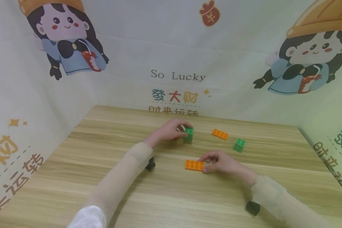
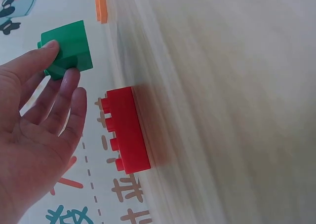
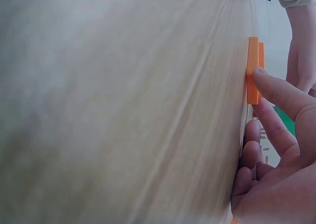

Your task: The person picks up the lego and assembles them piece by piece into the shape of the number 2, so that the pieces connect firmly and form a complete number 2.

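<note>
My left hand (image 1: 174,129) pinches a square green toy brick (image 2: 68,49) between thumb and fingertips, toward the back of the table. In the left wrist view the brick's studs face left, away from the table. A long red brick (image 2: 127,130) lies on the table near that hand, mostly hidden behind it in the head view. Closer to the front, my right hand (image 1: 223,162) holds the right end of a flat orange eight-stud brick (image 1: 194,165) by thumb and index finger. This brick lies on the wood, studs up; the other right fingers are bent beside it.
A second flat orange brick (image 1: 220,134) lies behind my right hand. To its right stands another green brick (image 1: 239,145). The wooden table (image 1: 102,177) ends at a printed cloth backdrop (image 1: 125,79). A small brown and cream patch shows between my left thumb and fingers.
</note>
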A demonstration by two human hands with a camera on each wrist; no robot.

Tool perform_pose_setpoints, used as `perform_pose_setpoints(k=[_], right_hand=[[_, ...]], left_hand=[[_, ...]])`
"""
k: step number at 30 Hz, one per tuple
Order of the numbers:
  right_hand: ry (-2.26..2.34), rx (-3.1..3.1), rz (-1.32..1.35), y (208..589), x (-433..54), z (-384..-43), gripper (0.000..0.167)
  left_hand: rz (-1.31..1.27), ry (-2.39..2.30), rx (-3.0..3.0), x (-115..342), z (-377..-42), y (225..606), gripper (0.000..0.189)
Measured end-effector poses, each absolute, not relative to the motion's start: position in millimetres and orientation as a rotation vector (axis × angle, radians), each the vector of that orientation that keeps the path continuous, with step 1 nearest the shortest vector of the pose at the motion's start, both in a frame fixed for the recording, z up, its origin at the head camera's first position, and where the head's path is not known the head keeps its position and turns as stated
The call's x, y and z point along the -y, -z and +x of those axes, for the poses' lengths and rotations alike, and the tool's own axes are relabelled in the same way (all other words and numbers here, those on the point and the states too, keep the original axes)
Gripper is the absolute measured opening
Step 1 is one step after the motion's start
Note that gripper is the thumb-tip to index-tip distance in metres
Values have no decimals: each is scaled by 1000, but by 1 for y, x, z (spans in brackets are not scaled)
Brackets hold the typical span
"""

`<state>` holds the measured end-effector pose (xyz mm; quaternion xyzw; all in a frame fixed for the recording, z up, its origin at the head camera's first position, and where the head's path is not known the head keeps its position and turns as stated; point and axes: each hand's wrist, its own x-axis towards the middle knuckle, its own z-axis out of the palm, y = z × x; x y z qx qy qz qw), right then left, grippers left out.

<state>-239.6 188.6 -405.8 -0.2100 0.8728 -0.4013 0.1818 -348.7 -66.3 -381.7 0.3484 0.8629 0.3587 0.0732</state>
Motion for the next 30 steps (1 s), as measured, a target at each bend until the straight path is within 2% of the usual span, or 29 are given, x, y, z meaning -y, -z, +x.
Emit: perform_pose_setpoints(k=[30], right_hand=[[1143, -2487, -530, 407, -186, -239, 35]], left_hand=[[922, -1266, -2575, 85, -292, 387, 41]])
